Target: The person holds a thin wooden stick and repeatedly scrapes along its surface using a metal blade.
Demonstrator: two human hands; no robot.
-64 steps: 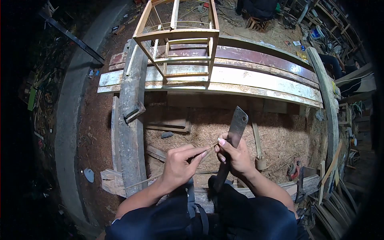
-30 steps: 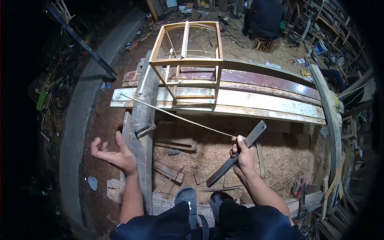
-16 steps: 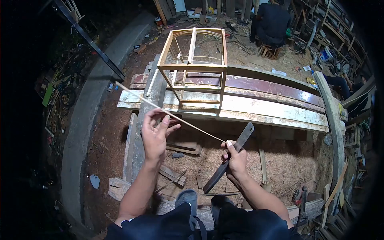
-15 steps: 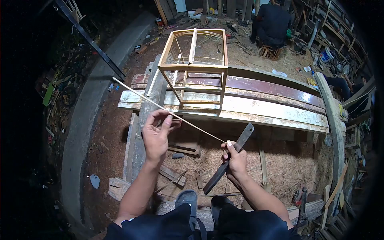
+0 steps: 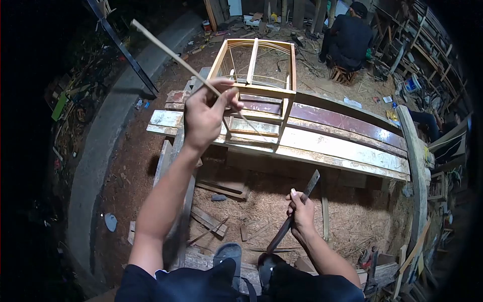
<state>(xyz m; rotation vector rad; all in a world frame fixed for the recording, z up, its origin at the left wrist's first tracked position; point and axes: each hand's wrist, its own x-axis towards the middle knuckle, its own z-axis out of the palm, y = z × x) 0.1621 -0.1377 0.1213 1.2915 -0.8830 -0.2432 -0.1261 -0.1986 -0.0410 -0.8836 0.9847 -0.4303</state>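
Observation:
My left hand (image 5: 204,113) is raised in front of the wooden frame, fingers closed round a thin pale stick (image 5: 173,55). The stick slants from the upper left down past my fingers, its thin end in front of the frame's lower part. My right hand (image 5: 303,211), lower and to the right, grips a dark flat blade (image 5: 279,234) that points up and right, with a hole near its upper end. The box-like wooden frame (image 5: 266,90) with thin bars stands on the plank bench (image 5: 347,154).
A thick beam (image 5: 413,166) crosses the bench's right end. Wood offcuts (image 5: 209,221) and shavings lie on the ground below. A person in dark clothes (image 5: 350,40) sits at the back; another person's leg (image 5: 425,120) shows at the right. A post (image 5: 123,50) stands at the left.
My left hand has gone up and forward with the stick, whose thin end has left my right hand. My right hand has moved slightly down with the blade, which now stands steeper.

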